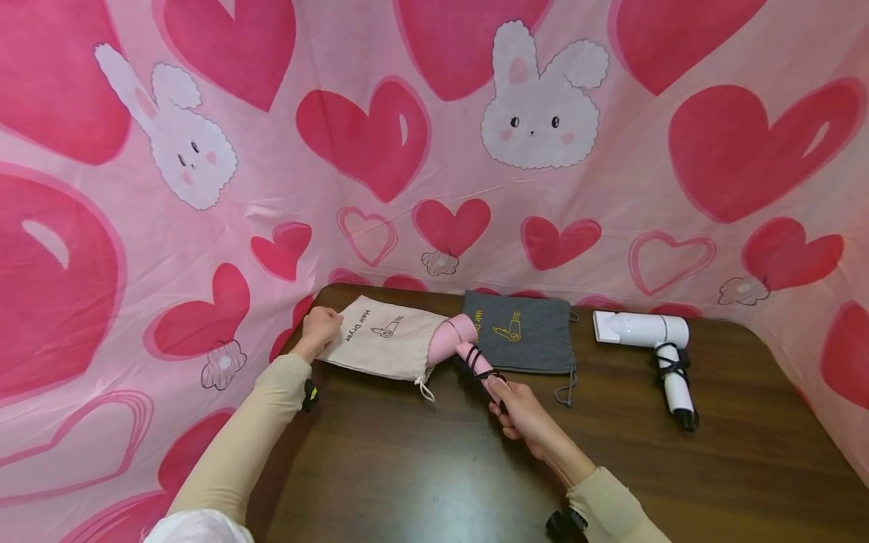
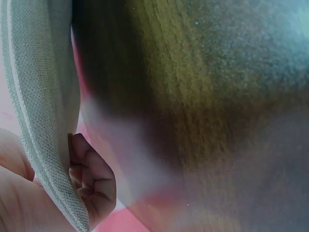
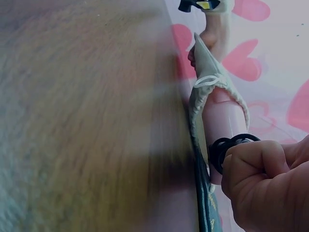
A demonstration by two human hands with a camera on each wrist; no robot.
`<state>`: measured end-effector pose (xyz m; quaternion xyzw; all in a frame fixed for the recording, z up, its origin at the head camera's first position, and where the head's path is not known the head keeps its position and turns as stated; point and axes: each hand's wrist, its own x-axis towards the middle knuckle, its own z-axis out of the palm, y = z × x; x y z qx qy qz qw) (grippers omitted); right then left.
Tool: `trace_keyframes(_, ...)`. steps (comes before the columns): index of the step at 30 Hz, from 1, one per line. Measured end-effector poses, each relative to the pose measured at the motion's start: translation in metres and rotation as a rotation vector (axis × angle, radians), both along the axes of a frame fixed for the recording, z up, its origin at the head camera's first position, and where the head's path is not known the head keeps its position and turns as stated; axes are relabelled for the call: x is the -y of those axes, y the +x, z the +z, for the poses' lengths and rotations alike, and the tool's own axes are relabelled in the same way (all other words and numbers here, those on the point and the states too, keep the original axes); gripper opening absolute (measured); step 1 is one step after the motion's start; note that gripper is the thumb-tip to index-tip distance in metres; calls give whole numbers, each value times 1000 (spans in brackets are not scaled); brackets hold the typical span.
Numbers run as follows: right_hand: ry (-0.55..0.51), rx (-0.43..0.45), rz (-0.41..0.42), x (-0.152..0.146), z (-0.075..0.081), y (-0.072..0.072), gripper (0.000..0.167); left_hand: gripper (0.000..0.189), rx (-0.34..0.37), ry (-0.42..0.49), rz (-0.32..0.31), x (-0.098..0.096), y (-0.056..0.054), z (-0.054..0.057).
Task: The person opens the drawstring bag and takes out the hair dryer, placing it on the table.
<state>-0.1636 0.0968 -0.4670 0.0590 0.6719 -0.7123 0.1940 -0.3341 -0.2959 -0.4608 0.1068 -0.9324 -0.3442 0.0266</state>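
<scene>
A pink hair dryer (image 1: pixel 446 344) lies partly inside a cream drawstring bag (image 1: pixel 370 343) printed "Hair Dryer"; the bag hides its front end. My right hand (image 1: pixel 523 416) grips the dryer's handle, which has its black cord (image 3: pixel 219 151) wound around it. At the bag's closed end, on the left, my left hand (image 1: pixel 320 332) pinches the corner. In the left wrist view the cloth (image 2: pixel 43 96) runs between the thumb and the curled fingers (image 2: pixel 99 186). The bag's open mouth, with its white drawstring (image 1: pixel 425 388), faces right toward the dryer's body.
A grey drawstring bag (image 1: pixel 536 343) with a yellow dryer print lies flat behind the pink dryer. Farther right, a white hair dryer (image 1: pixel 645 329) with a black cord rests on the brown wooden table (image 1: pixel 407 467). Pink heart-patterned cloth (image 1: pixel 448 166) hangs around the table's back and sides.
</scene>
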Motion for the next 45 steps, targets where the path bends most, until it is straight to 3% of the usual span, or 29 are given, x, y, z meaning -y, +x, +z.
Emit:
trace_keyframes(12,-14,10,-26,-3,2,0,33,24,3,31,26,0,4,5)
trace_keyframes(21,6,-12,-51,-7,3,2,32,26,39,49,37,3,6,-1)
trace_keyframes(45,15,-7,-94,-16,6,1,30,26,-13,74,68,1,9,4)
